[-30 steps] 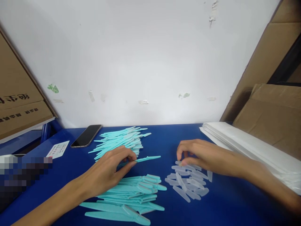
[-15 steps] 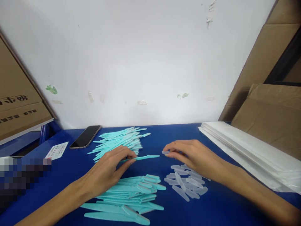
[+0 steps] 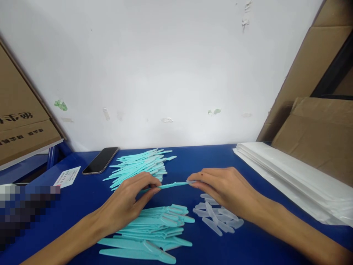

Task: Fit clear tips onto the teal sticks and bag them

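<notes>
Between thumb and fingers, my left hand [image 3: 138,193] pinches the handle of a turquoise eyebrow razor [image 3: 172,184], its blade end pointing right. My right hand [image 3: 220,186] is closed on a small clear plastic blade cover [image 3: 190,182], which meets the razor's tip; how far it sits over the blade is hard to see. Below my left hand lies a pile of turquoise razors [image 3: 157,222]. Behind it is a second pile of razors [image 3: 140,165], several with pale blade ends. Loose translucent covers [image 3: 217,215] lie in a heap below my right hand.
A phone [image 3: 100,161] and a printed card [image 3: 67,176] lie at the left of the blue table [image 3: 264,235]. White flat sheets or bags [image 3: 292,176] are stacked at right. Cardboard [image 3: 317,136] stands at both sides, with a white wall [image 3: 171,73] behind.
My right hand has moved slightly left and brought the clear cover onto the razor's tip. The left hand stays nearly still, keeping hold of the razor.
</notes>
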A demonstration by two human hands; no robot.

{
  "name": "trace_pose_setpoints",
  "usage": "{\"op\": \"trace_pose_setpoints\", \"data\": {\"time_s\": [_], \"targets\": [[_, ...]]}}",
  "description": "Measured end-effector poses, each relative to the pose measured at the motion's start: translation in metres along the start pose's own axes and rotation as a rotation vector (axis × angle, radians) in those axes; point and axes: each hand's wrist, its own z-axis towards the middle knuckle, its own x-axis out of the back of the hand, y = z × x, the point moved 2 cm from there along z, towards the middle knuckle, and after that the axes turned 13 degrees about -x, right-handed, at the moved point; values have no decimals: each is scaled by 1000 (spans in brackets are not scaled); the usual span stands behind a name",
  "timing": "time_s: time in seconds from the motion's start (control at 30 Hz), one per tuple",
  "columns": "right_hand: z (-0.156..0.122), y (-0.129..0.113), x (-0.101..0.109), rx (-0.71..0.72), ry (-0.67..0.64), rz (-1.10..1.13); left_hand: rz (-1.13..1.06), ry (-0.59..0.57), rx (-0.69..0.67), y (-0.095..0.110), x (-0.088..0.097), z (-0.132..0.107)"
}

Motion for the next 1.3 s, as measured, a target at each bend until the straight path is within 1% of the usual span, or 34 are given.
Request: {"op": "trace_pose_setpoints", "data": {"time_s": [0.17, 0.33, 0.43, 0.53, 0.63, 0.77, 0.87, 0.93, 1.0, 1.03, 1.1, 1.13, 1.2, 1.23, 1.3], "targets": [[0, 2, 1, 10, 9, 37, -5, -6, 10, 0, 0, -1], [-2, -1, -2, 32, -19, 63, -18, 2, -20, 2, -1, 1], [-3, -5, -8, 47, -21, 124, -39, 20, -55, 7, -4, 0], [-6, -11, -14, 75, 10, 206, -48, 40, -107, 15, -10, -2], [-8, -17, -15, 86, 71, 261, -37, 68, -152, 20, -13, -3], [-11, -23, -13, 90, 96, 246, 39, 107, -194, 23, -12, -3], [-12, -24, -15, 110, 63, 190, 129, 76, -234, 24, -11, -1], [-10, -23, -16, 95, 19, 148, 192, 37, -243, 21, -10, 1], [-7, -19, -14, 28, -27, 105, 265, 17, -238, 12, -6, 2], [-5, -16, -12, -19, -42, 84, 302, 32, -229, 5, -1, 3], [-1, -5, -5, -114, -42, 35, 361, 73, -152, -16, 12, 2], [1, 1, -1, -142, -36, 3, 391, 90, -91, -29, 20, 1], [4, 16, 7, -180, -49, -68, 445, 98, 86, -55, 34, -4], [5, 24, 10, -192, -76, -104, 469, 85, 143, -66, 40, -6], [8, 40, 17, -226, -152, -151, 496, 43, 209, -83, 46, -10]]}}
